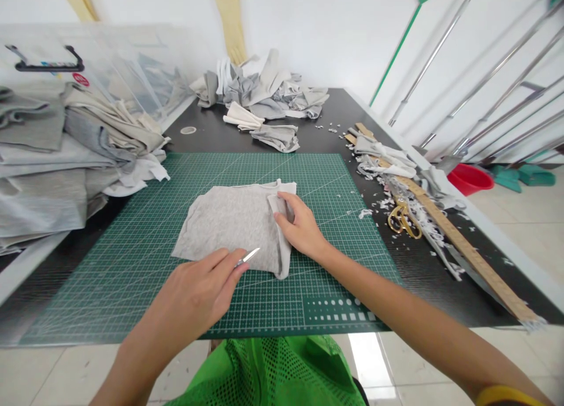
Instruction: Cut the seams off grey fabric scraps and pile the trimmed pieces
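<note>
Head view: grey fabric [224, 224] between hands [194, 294] [299, 227], scalpel [249, 255] at its edge

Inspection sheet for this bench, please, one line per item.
Surface: green cutting mat on a black table.
Job's things: folded grey fabric on the mat; small knife.
Clutter: gold scissors, wooden ruler and white scraps at right; grey fabric pile behind; stacked fabric at left.
Grippers: left hand, fingers hold the knife; right hand rests on the fabric.
Cables: nothing seen.
Surroundings: transparent plastic bin, steel rods, red basin.
</note>
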The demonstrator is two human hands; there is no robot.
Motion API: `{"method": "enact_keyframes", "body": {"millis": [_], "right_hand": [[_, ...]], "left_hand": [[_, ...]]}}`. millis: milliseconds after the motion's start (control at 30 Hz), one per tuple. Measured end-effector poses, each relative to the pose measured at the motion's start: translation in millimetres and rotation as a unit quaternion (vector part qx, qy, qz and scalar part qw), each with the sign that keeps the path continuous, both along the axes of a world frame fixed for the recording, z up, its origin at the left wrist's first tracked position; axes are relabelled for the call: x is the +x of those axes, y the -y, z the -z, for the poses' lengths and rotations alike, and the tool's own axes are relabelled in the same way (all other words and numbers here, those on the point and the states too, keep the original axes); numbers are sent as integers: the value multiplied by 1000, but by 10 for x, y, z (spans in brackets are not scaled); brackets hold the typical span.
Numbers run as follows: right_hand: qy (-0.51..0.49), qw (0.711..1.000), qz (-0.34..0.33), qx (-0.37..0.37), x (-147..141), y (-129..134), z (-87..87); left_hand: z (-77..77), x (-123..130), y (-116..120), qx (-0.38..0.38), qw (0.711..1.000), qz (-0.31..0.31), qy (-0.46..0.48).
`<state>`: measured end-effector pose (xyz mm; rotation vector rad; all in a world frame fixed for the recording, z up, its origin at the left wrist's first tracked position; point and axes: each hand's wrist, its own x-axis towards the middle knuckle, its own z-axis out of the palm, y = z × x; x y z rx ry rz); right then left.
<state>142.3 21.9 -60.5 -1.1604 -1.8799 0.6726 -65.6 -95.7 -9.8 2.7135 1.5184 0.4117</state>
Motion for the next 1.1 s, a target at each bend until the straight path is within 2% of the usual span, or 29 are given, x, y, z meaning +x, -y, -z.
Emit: {"method": "enact_keyframes", "body": {"millis": [100, 200, 300, 533, 700, 867, 967, 1100], "right_hand": [[-1, 1000, 1, 3, 1, 1, 1], [0, 1000, 1, 5, 5, 3, 9], [5, 1000, 1, -3, 8, 3, 17], [6, 1000, -1, -8, 14, -2, 16], [9, 1000, -2, -8, 13, -1, 11], [4, 1000, -3, -7, 13, -4, 20], [4, 1000, -2, -6, 14, -2, 14], [6, 1000, 0, -6, 11, -1, 2]], "left_hand": [[-18, 123, -81, -7, 1000, -21, 2], [-2, 143, -221, -5, 998, -54, -13], [17, 44, -369, 17, 996, -83, -33], [23, -147, -549, 58, 993, -102, -25], [67, -276, -657, 48, 990, -119, -65], [65, -472, -680, 67, 986, -126, -83], [82, -509, -658, 83, 988, -115, -54], [124, -524, -635, 64, 993, -95, -38]]}}
